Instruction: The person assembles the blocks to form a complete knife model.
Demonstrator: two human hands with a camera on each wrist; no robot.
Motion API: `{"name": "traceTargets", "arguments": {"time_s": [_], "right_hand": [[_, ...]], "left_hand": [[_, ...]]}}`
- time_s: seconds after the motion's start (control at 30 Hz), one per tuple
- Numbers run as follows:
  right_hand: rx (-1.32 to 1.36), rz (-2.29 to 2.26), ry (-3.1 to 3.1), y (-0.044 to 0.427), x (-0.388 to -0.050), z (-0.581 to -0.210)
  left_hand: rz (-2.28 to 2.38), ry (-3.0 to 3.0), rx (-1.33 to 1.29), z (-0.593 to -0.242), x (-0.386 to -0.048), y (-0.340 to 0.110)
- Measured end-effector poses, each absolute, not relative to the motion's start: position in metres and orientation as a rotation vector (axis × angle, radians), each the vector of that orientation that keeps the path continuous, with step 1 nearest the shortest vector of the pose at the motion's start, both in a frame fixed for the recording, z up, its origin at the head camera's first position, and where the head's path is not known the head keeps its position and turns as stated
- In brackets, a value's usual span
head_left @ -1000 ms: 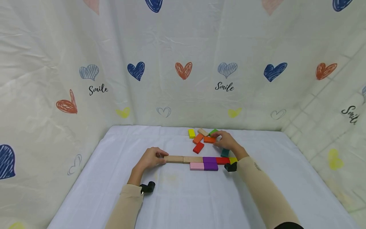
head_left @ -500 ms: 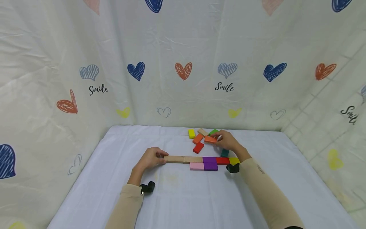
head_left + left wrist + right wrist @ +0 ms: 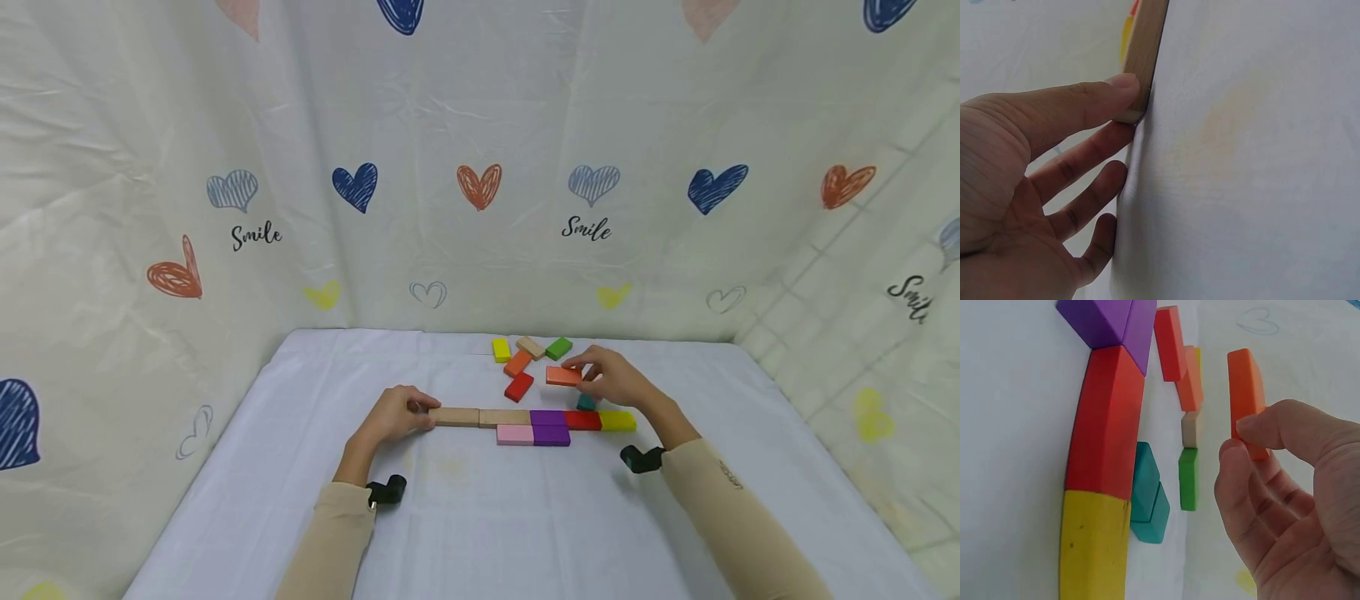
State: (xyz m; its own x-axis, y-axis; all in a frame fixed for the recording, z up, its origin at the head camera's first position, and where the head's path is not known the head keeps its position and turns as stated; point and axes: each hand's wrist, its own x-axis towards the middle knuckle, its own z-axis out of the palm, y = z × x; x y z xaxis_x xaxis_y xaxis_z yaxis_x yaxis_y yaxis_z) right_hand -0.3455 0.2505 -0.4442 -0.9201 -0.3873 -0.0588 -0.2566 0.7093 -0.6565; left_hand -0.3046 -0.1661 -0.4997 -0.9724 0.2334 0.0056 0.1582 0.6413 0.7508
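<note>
Heart-patterned sheeting point(image 3: 510, 100) behind a white-covered counter point(image 3: 465, 533)
Navy, rust and yellow hearts point(image 3: 355, 187) dot the upper frame — black "Smile" lettering point(image 3: 587, 228) among them — and grid-like creases point(image 3: 817, 247) cross the sheeting at far right.

My left forearm point(image 3: 326, 542) reaches forward, and my left hand point(image 3: 393, 414) holds a pinch at its tips, the thumb point(image 3: 1079, 107) stretched almost straight, with three slightly bent fingers point(image 3: 1092, 195) spread apart below it. My right forearm point(image 3: 738, 517) slants inward and reaches a little farther out; my right hand point(image 3: 618, 379) pinches too, thumb against curled fingers, its fingertips point(image 3: 1234, 450) pointing leftward.
</note>
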Motion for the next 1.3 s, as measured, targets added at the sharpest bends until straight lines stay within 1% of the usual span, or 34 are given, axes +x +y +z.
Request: {"name": "traceTargets", "arguments": {"time_s": [0.37,0.57,0.67,1.03,1.3], "right_hand": [[-0.564,-1.079,2.652,0.275,-0.305,-0.443],[-0.585,-1.134,2.622,0.284,-0.287,-0.451],[-0.603,-1.127,2.613,0.288,-0.282,-0.457],[-0.538,-1.089,2.607,0.293,-0.270,-0.479],[-0.604,-1.011,2.646,0.290,-0.268,-0.483]], "left_hand": [[1.248,2.770,0.319,-0.499,-0.305,-0.166],[1.244,2.763,0.323,-0.496,-0.305,-0.166],[1.249,2.762,0.322,-0.497,-0.305,-0.166],[1.237,2.764,0.330,-0.497,-0.305,-0.165],[1.235,2.767,0.331,-0.499,-0.304,-0.165]]}}
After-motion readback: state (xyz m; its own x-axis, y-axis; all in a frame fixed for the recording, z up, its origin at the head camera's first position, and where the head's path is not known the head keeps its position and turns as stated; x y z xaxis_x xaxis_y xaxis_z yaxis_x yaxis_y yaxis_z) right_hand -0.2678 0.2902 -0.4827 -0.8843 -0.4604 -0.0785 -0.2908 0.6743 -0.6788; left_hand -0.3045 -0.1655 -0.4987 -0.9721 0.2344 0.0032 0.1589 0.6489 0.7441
